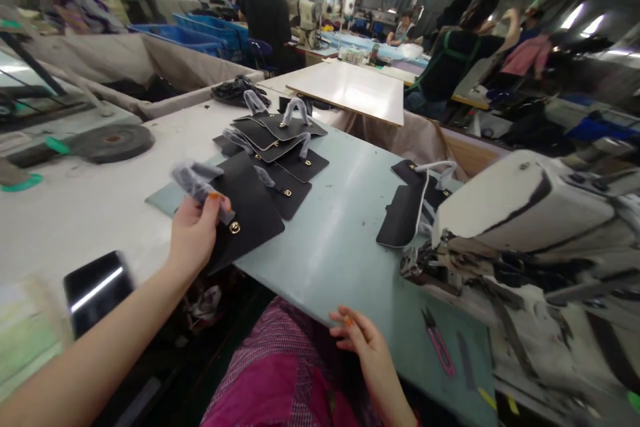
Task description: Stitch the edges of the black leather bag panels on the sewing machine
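Note:
My left hand (195, 230) pinches a black bag panel (253, 213) by its plastic-wrapped handle (193, 177). A gold metal fitting (235, 228) shows on the panel beside my fingers. Just beyond it lies a loose pile of similar black panels (293, 190), with wrapped handles and gold fittings. At the table's front edge, my right hand (363, 340) has its fingers apart and holds nothing. More black panels (400, 213) lie on the right, partly behind the sewing machine (505, 200).
Pink-handled thread snips (440, 347) lie at the right on the green tabletop (330, 267). A phone (99, 287) and a roll of dark tape (113, 141) are on the left. Behind stand a cloth-lined bin (200, 73), blue crates (185, 40) and several people at work.

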The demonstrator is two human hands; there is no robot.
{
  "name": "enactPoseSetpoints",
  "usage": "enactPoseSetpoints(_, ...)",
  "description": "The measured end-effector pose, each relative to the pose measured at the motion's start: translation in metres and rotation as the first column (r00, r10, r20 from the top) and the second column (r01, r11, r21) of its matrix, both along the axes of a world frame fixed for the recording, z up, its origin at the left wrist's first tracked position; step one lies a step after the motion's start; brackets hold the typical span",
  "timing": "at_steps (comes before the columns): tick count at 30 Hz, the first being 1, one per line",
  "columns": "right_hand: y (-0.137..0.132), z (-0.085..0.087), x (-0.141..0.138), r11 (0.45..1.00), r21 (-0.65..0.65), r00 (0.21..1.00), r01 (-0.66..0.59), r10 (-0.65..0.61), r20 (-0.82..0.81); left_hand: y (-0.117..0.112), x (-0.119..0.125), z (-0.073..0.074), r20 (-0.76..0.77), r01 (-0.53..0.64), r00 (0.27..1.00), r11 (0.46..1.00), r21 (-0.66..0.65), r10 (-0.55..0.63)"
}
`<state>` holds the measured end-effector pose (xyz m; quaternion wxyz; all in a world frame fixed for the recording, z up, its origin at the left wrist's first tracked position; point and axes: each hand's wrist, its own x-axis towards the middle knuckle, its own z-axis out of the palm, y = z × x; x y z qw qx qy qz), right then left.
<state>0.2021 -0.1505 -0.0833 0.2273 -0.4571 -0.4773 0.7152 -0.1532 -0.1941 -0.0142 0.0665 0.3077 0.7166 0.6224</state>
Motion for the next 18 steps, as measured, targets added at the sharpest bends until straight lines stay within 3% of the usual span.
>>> enactPoseSetpoints(3, 0.004, 0.022, -0.001, 0.996, 0.080, 0.994, 0.037, -0.028, -0.110, -0.004, 0.066, 0.020, 0.073, 0.153, 0.984, 0.982, 0.108, -0.161)
enactPoseSetpoints(6, 0.003, 0.044, -0.005, 0.986, 0.159, 0.976, 0.056, -0.021, -0.216, 0.002, 0.120, 0.027, 0.086, 0.312, 0.945, 0.948, 0.058, -0.317)
enactPoseSetpoints(9, -0.003, 0.054, -0.001, 0.986, 0.165, 0.985, 0.019, 0.010, -0.170, 0.012, 0.158, 0.010, 0.182, 0.466, 0.870, 0.885, -0.003, -0.457)
enactPoseSetpoints(11, -0.006, 0.052, 0.009, 0.988, 0.146, 0.993, 0.055, -0.039, -0.109, 0.012, 0.175, -0.011, 0.359, 0.530, 0.792, 0.848, -0.004, -0.493)
enactPoseSetpoints(13, -0.008, 0.047, 0.023, 0.978, 0.170, 0.992, 0.123, -0.117, -0.042, 0.004, 0.186, -0.032, 0.548, 0.572, 0.699, 0.819, -0.044, -0.459)
enactPoseSetpoints(15, -0.009, 0.045, 0.036, 0.966, 0.231, 0.991, 0.115, -0.127, 0.037, -0.012, 0.194, -0.049, 0.707, 0.609, 0.612, 0.782, -0.135, -0.354)
enactPoseSetpoints(18, -0.012, 0.051, 0.045, 0.946, 0.323, 0.992, 0.001, -0.042, 0.121, -0.035, 0.206, -0.056, 0.875, 0.656, 0.438, 0.739, -0.156, -0.204)
